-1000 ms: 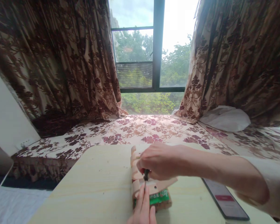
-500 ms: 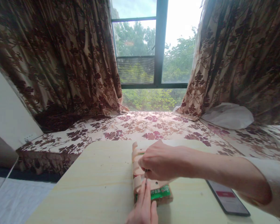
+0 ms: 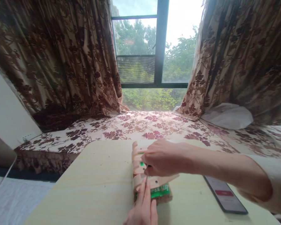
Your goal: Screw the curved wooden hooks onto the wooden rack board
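Note:
A box-like bundle with a green label [image 3: 161, 191] and pale curved strips with dark dots [image 3: 137, 181] lies at the middle of the table. My left hand [image 3: 144, 204] rests on its near end, fingers stretched out over a pale strip. Above the bundle, my right hand [image 3: 158, 157] is closed, gripping a thin dark tool [image 3: 147, 178] whose lower end reaches down near my left fingertips. Most of the tool is hidden by the right hand, and the bundle's far right side is covered too.
A phone [image 3: 226, 195] lies to the right on the pale table [image 3: 84, 184], below my right forearm. Beyond it are a ledge with floral cloth [image 3: 131, 125], patterned curtains [image 3: 89, 62], a window and a white plastic bag [image 3: 228, 115].
My right hand has shifted slightly and turned, so more of the pale strips and a green patch on the left show. My left hand stays on the bundle. The view has shifted a little.

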A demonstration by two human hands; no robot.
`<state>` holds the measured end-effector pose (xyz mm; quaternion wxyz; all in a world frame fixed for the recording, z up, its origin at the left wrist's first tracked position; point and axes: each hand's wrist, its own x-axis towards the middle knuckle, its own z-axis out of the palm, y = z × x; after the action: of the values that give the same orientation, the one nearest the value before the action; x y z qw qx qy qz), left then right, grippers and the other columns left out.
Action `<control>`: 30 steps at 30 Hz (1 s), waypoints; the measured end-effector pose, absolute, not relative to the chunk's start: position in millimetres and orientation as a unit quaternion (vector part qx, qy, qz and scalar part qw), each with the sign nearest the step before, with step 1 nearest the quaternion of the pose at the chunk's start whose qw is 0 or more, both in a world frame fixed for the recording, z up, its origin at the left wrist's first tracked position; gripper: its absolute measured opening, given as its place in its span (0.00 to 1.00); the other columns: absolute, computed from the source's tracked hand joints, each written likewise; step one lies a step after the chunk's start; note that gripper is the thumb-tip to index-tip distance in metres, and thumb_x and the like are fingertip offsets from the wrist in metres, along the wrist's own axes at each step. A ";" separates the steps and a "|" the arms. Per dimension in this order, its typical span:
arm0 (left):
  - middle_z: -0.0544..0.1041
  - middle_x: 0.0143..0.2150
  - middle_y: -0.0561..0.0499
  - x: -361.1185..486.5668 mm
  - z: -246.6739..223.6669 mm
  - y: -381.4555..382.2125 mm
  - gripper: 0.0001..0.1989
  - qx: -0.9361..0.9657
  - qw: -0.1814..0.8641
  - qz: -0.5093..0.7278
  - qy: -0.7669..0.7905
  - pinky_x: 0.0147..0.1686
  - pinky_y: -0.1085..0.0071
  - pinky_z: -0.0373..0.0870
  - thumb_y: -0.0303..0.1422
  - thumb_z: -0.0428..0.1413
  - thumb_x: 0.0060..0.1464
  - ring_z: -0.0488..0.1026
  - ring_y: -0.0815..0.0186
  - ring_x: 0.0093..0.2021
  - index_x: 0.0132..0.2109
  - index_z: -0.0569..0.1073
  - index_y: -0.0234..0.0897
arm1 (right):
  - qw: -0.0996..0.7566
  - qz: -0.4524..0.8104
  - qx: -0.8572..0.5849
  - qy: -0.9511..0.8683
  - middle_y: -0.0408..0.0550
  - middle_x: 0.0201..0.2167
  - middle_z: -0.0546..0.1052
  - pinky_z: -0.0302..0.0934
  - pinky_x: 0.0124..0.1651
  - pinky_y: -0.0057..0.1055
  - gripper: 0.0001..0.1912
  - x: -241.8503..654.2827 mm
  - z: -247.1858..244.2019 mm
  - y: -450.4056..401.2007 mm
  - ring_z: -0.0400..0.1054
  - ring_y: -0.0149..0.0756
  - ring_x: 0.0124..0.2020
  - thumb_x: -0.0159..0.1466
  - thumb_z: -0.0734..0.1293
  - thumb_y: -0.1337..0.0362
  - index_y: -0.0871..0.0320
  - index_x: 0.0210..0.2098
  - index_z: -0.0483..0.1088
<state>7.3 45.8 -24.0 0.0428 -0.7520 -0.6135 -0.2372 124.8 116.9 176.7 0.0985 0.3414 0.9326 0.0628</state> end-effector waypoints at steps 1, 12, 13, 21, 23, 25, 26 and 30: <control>0.64 0.62 0.51 7.3 -24.8 45.9 0.24 -0.750 0.044 -0.237 -0.616 0.47 0.77 0.69 0.27 0.35 0.60 0.70 0.67 0.54 0.59 0.64 0.35 | 0.095 0.060 0.330 0.937 0.55 0.27 0.78 0.45 0.22 0.28 0.13 125.4 177.1 117.3 0.69 0.37 0.26 0.59 0.63 0.61 0.62 0.36 0.75; 0.63 0.62 0.52 7.4 -27.0 45.1 0.24 -0.740 0.018 -0.238 -0.629 0.52 0.73 0.66 0.28 0.36 0.60 0.69 0.66 0.56 0.60 0.63 0.39 | 0.099 0.051 0.346 0.932 0.56 0.27 0.78 0.45 0.22 0.28 0.13 124.4 176.9 116.9 0.70 0.38 0.26 0.59 0.62 0.61 0.63 0.34 0.75; 0.62 0.62 0.52 7.4 -27.1 45.2 0.24 -0.740 0.015 -0.240 -0.628 0.53 0.72 0.66 0.28 0.36 0.60 0.68 0.65 0.56 0.60 0.63 0.39 | 0.093 0.048 0.335 0.936 0.55 0.28 0.78 0.45 0.22 0.28 0.12 126.3 177.9 117.4 0.70 0.38 0.27 0.58 0.63 0.63 0.62 0.37 0.75; 0.62 0.63 0.54 9.2 -24.0 42.9 0.24 -0.730 0.004 -0.233 -0.642 0.52 0.72 0.67 0.28 0.37 0.60 0.66 0.65 0.58 0.61 0.61 0.42 | 0.094 0.036 0.320 0.942 0.55 0.25 0.77 0.45 0.22 0.27 0.12 122.7 174.0 115.8 0.69 0.35 0.25 0.60 0.61 0.64 0.63 0.32 0.75; 0.62 0.63 0.54 9.4 -22.1 42.2 0.24 -0.733 0.009 -0.226 -0.642 0.51 0.72 0.68 0.27 0.37 0.60 0.67 0.64 0.57 0.61 0.62 0.42 | 0.087 0.042 0.336 0.937 0.56 0.25 0.77 0.45 0.22 0.28 0.15 121.6 172.8 115.5 0.69 0.36 0.25 0.61 0.61 0.60 0.63 0.31 0.75; 0.62 0.63 0.54 9.3 -20.6 42.0 0.24 -0.737 0.016 -0.225 -0.638 0.52 0.71 0.67 0.27 0.37 0.60 0.67 0.64 0.57 0.61 0.62 0.42 | 0.085 0.048 0.335 0.937 0.55 0.25 0.78 0.45 0.22 0.28 0.14 122.9 174.2 115.9 0.69 0.37 0.25 0.59 0.62 0.60 0.62 0.33 0.75; 0.62 0.63 0.53 9.2 -20.2 42.1 0.24 -0.739 0.020 -0.226 -0.635 0.52 0.71 0.67 0.27 0.37 0.60 0.66 0.64 0.58 0.61 0.62 0.41 | 0.085 0.048 0.326 0.940 0.54 0.26 0.78 0.45 0.22 0.28 0.12 124.1 175.5 116.3 0.69 0.36 0.25 0.58 0.63 0.62 0.61 0.35 0.75; 0.61 0.63 0.52 8.6 -20.9 42.4 0.24 -0.739 0.013 -0.232 -0.632 0.53 0.72 0.66 0.28 0.37 0.60 0.67 0.65 0.57 0.61 0.61 0.39 | 0.096 0.038 0.297 0.949 0.52 0.29 0.78 0.47 0.24 0.27 0.13 127.0 178.4 118.1 0.69 0.34 0.27 0.57 0.62 0.69 0.59 0.39 0.75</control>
<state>8.6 42.4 -20.9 0.0131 -0.7394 -0.6317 -0.2323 127.0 118.1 178.4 0.0963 0.2971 0.9492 0.0381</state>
